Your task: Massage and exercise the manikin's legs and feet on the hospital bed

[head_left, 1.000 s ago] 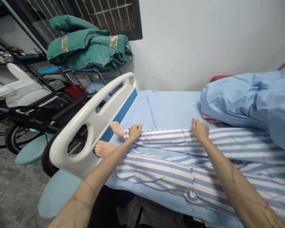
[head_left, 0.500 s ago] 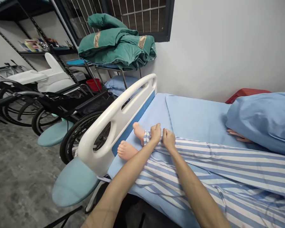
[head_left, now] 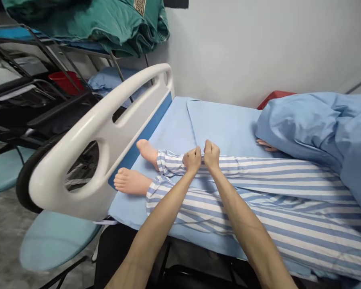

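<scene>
The left hand (head_left: 192,159) and right hand (head_left: 211,155) were clenched side by side, grasping the striped trousers (head_left: 258,208). Both reached toward 12 o'clock.

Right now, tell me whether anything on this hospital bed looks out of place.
The crumpled pale blue blanket is heaped toward the head end, with a bare hand poking out beneath it, while the blue-and-white striped trousers lie uncovered.

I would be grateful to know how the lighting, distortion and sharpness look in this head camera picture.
In the head view, the light is soft and even, with no hard glare on the white wall; wide-angle distortion bends and enlarges the white bed end panel; the left hand, right hand and striped trouser cloth look fairly sharp.
</scene>
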`<act>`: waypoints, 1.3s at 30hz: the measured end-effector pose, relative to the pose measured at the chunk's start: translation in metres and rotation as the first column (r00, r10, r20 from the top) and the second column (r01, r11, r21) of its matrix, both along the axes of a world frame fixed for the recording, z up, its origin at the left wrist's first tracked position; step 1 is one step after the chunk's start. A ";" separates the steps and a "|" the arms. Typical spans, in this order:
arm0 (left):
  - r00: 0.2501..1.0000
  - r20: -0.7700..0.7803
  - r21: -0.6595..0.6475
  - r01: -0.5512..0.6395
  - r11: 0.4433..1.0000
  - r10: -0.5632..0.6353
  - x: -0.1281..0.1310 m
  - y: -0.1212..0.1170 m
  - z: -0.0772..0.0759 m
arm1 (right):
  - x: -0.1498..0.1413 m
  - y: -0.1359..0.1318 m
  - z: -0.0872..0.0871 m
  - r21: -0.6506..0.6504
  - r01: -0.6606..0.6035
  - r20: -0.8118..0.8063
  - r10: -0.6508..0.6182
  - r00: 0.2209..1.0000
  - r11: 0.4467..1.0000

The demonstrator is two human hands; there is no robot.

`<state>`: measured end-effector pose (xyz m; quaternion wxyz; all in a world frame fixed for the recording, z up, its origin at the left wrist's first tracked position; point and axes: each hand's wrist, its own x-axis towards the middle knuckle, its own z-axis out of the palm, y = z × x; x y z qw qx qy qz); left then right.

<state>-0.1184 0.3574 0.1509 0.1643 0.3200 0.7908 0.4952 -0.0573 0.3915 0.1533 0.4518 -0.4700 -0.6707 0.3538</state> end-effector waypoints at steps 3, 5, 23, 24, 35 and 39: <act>0.998 -0.011 0.023 0.067 0.998 -0.066 0.015 0.003 0.001 | 0.017 0.007 0.004 -0.044 -0.031 0.004 0.031 0.999 0.999; 0.995 -0.012 0.025 0.095 0.995 -0.095 0.023 0.007 0.003 | 0.028 0.012 0.008 -0.042 -0.034 -0.040 0.032 0.999 0.999; 0.956 -0.084 0.147 0.291 0.946 -0.281 0.093 0.052 0.006 | 0.146 0.060 0.019 0.112 0.068 0.065 -0.076 0.995 0.991; 0.951 -0.109 0.115 0.301 0.947 -0.289 0.098 0.054 0.004 | 0.153 0.064 0.021 0.130 0.087 0.050 -0.094 0.994 0.988; 0.922 -0.071 0.327 0.383 0.864 -0.382 0.195 0.114 0.044 | 0.233 0.101 0.017 0.093 0.102 0.009 -0.104 0.995 0.990; 0.929 -0.047 0.222 0.367 0.903 -0.366 0.239 0.131 0.034 | 0.256 0.123 0.022 0.126 0.109 -0.066 -0.101 0.993 0.986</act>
